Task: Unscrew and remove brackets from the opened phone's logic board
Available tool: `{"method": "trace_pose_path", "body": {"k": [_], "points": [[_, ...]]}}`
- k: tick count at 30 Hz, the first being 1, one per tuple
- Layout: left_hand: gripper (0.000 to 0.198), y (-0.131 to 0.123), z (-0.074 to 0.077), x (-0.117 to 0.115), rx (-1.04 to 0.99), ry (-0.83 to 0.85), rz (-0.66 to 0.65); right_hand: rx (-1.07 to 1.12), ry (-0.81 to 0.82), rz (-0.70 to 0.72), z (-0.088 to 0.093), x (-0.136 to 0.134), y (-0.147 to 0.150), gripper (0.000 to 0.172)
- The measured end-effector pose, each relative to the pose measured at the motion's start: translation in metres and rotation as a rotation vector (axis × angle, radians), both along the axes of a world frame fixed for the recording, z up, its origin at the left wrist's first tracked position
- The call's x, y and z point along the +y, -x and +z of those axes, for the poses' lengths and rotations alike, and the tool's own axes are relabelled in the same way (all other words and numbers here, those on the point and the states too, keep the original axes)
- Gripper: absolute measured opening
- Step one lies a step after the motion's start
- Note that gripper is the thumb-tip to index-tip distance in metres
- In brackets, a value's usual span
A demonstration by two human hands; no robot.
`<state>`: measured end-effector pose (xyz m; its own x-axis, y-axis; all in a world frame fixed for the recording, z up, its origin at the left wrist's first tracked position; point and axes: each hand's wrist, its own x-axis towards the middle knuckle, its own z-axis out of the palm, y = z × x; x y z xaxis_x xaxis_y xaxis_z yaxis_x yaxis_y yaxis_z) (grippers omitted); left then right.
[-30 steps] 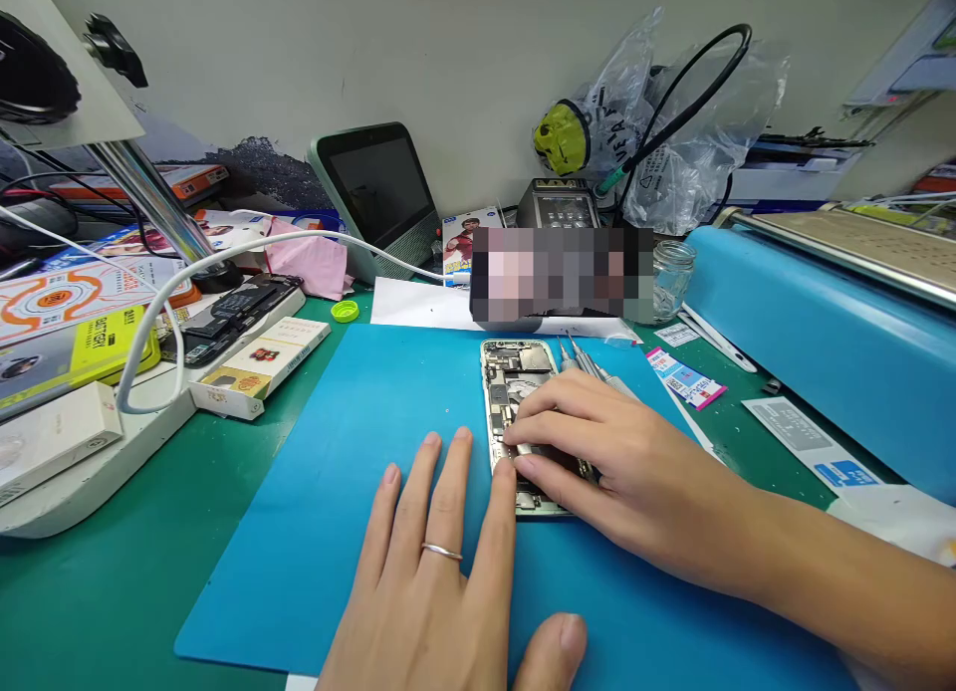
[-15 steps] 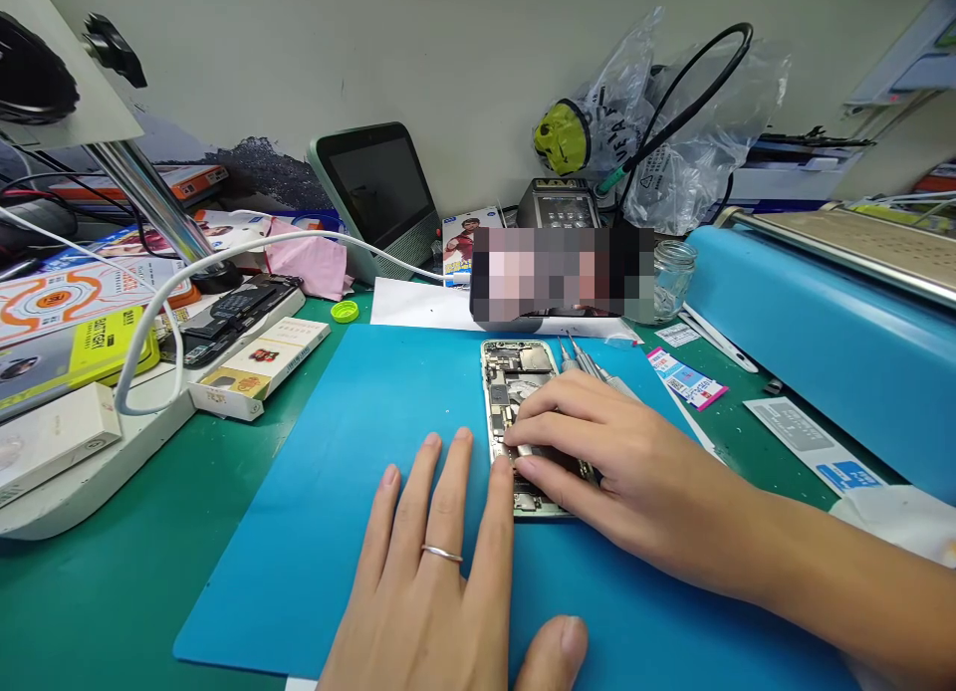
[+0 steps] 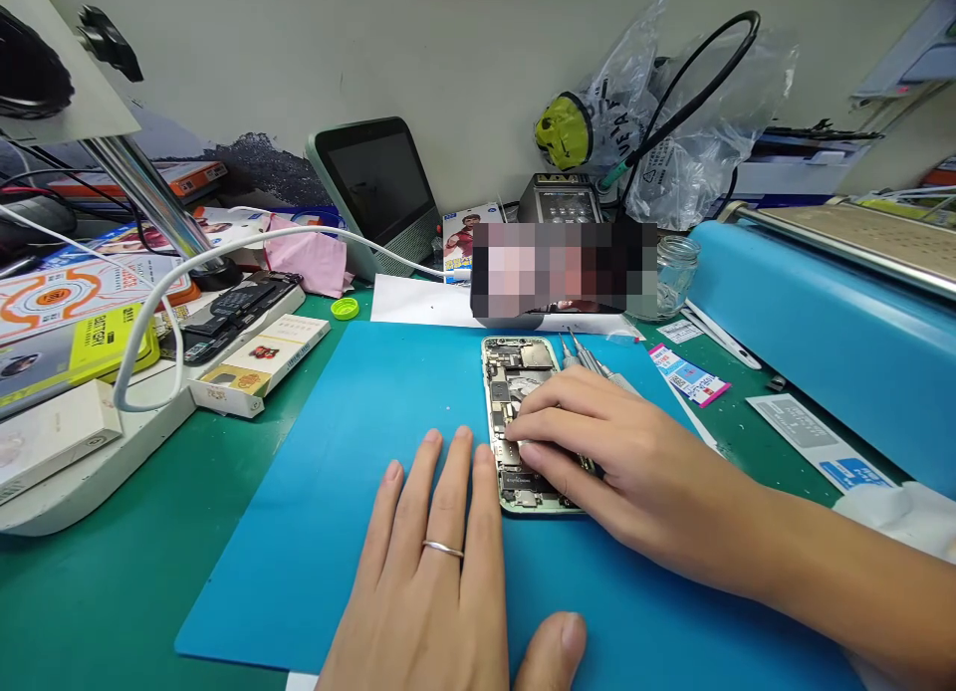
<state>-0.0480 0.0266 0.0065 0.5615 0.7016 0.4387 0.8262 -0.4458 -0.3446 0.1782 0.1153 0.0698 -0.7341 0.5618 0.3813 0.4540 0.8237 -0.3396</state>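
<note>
An opened phone [image 3: 515, 372] with its circuit boards bare lies on a blue work mat [image 3: 358, 442]. My right hand [image 3: 619, 452] rests over the phone's middle, its fingertips pressed down on the inner parts, nothing gripped that I can see. My left hand [image 3: 440, 581], a ring on one finger, lies flat on the mat with fingers stretched out, its forefinger beside the phone's left edge. Several thin metal screwdrivers [image 3: 597, 367] lie just right of the phone, partly behind my right hand.
A white cable [image 3: 224, 258] loops over a white base at left with boxes [image 3: 258, 362] and a dark phone. A small tablet [image 3: 373, 188], a glass jar [image 3: 676, 273], plastic bags and a soldering station stand at the back. A blue machine [image 3: 822, 343] fills the right.
My left forefinger has slid off the phone's lower edge to its left side, baring the phone's bottom end. My right hand has barely moved.
</note>
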Motion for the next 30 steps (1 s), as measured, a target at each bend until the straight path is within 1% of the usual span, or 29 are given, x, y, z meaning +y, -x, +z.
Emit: {"method": "trace_pose_path", "body": {"k": [3, 6, 8, 11, 13, 15, 17, 19, 20, 22, 23, 24, 25, 26, 28, 30], "points": [[0.114, 0.002, -0.001, 0.0, 0.002, 0.003, -0.011, -0.001, 0.003, 0.002, 0.0, -0.001, 0.0, 0.024], [0.113, 0.002, -0.004, -0.001, -0.002, -0.036, -0.018, -0.005, 0.001, -0.002, 0.002, -0.001, 0.0, 0.023], [0.108, -0.001, -0.006, -0.004, -0.018, -0.043, 0.024, -0.004, -0.003, -0.004, 0.003, -0.001, 0.0, 0.023], [0.094, -0.008, -0.01, -0.008, -0.087, 0.027, 0.103, -0.008, -0.013, -0.008, 0.003, 0.0, 0.001, 0.023], [0.089, -0.011, -0.012, -0.009, -0.127, 0.05, 0.113, -0.011, -0.027, -0.009, 0.002, -0.001, 0.002, 0.024], [0.093, -0.009, -0.012, -0.006, -0.111, 0.024, 0.093, -0.019, -0.043, -0.004, 0.001, -0.002, 0.003, 0.025], [0.102, -0.005, -0.01, -0.002, -0.065, -0.032, 0.027, -0.035, -0.076, -0.007, 0.003, -0.002, 0.002, 0.028], [0.109, -0.001, -0.006, 0.002, -0.033, -0.059, -0.04, -0.036, -0.135, -0.049, 0.012, 0.002, -0.004, 0.032], [0.108, -0.001, -0.004, 0.003, -0.028, -0.057, -0.06, -0.029, -0.167, -0.089, 0.018, 0.005, -0.009, 0.033], [0.102, -0.001, 0.002, 0.002, -0.032, -0.033, -0.064, -0.013, -0.175, -0.205, 0.035, 0.013, -0.021, 0.033], [0.098, -0.002, 0.005, 0.001, -0.034, -0.019, -0.062, -0.025, -0.139, -0.266, 0.044, 0.017, -0.029, 0.031], [0.094, -0.003, 0.007, 0.0, -0.039, -0.015, -0.061, -0.071, -0.031, -0.329, 0.052, 0.021, -0.036, 0.034], [0.093, -0.003, 0.009, -0.001, -0.043, -0.012, -0.061, -0.135, 0.079, -0.371, 0.059, 0.023, -0.042, 0.036], [0.092, -0.004, 0.011, -0.002, -0.048, -0.011, -0.061, -0.162, 0.118, -0.38, 0.064, 0.025, -0.047, 0.033], [0.093, -0.005, 0.013, -0.003, -0.056, -0.012, -0.063, -0.196, 0.17, -0.395, 0.068, 0.024, -0.055, 0.032], [0.094, -0.005, 0.013, -0.003, -0.067, -0.006, -0.067, -0.188, 0.167, -0.388, 0.065, 0.022, -0.059, 0.031]]}}
